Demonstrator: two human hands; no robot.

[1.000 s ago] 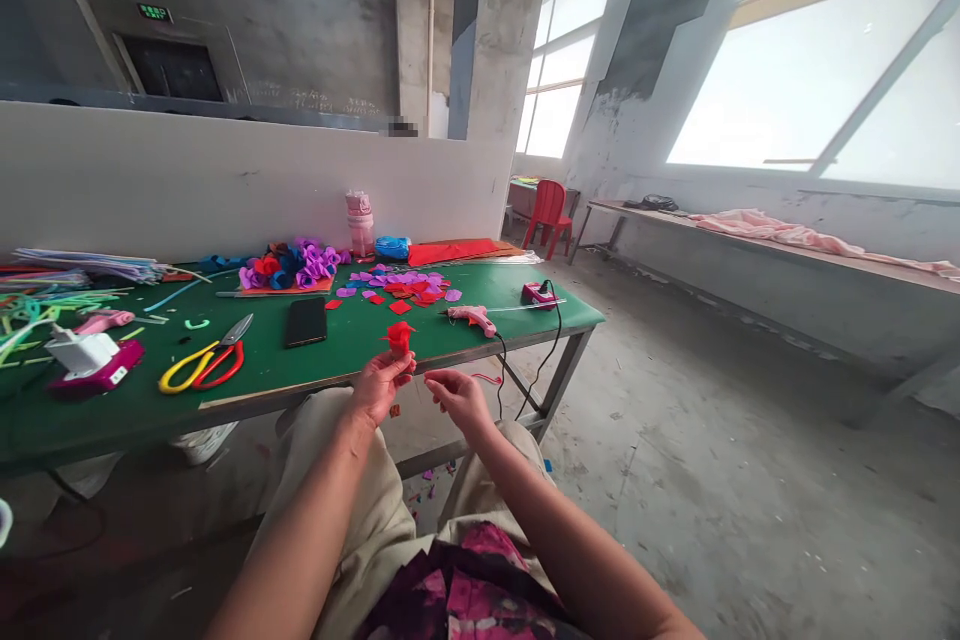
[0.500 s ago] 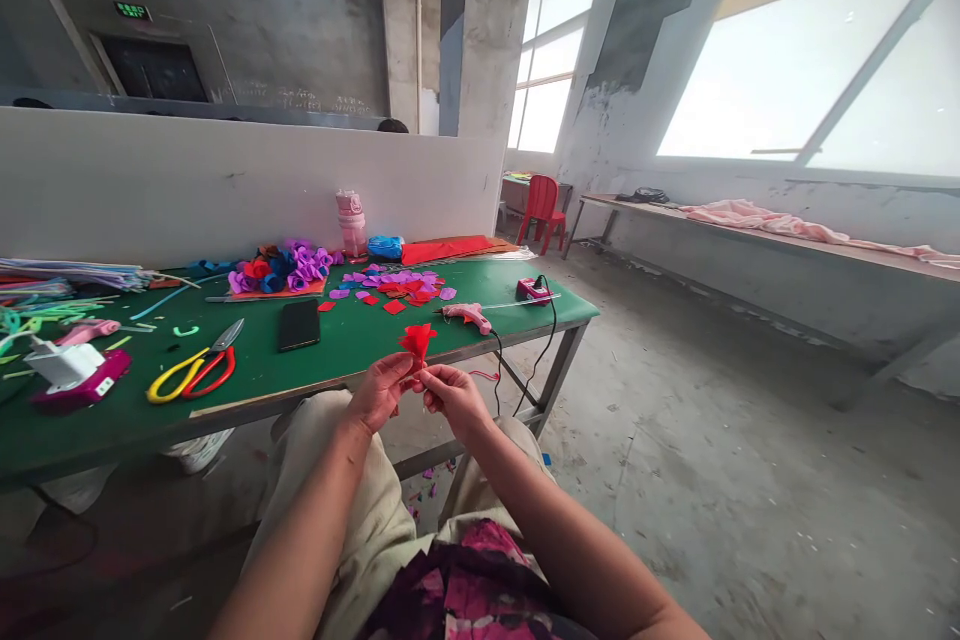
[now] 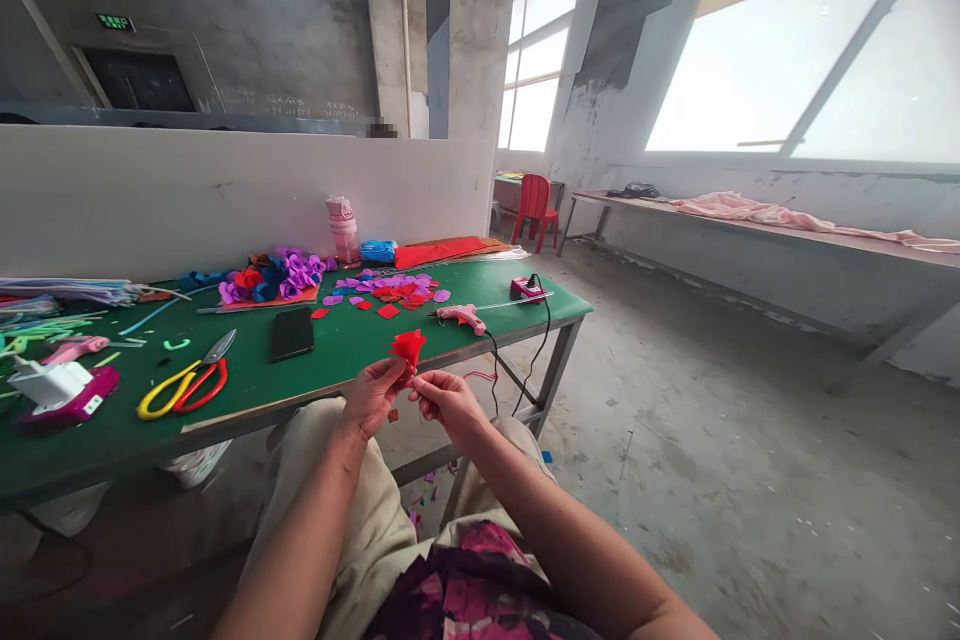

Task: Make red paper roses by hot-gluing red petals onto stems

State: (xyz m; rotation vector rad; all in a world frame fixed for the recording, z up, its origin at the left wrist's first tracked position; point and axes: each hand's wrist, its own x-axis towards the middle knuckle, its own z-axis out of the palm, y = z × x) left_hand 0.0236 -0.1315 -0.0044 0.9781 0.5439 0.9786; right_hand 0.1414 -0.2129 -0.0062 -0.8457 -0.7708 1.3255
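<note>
Over my lap, in front of the table's edge, a red paper flower [image 3: 408,347] stands upright between my hands. My left hand [image 3: 373,397] is closed on the flower's base from the left. My right hand [image 3: 448,401] pinches at the bottom of the same flower, its fingertips close to the left ones. The fingers hide the lower end of the flower. Beyond the hands lie loose red and purple paper petals [image 3: 405,294]. A pink glue gun [image 3: 462,317] rests near the table's right front edge.
On the green table [image 3: 341,328] are scissors [image 3: 187,382] with yellow and red handles, a black phone [image 3: 292,334], a heap of finished paper flowers [image 3: 274,275], a pink bottle [image 3: 343,229] and a maroon power socket [image 3: 528,290]. Cords hang off the right side. A white partition [image 3: 172,190] stands behind.
The view has turned slightly, shifting things left. Both hands still hold the red flower; the right fingers have shifted a little at its base.
</note>
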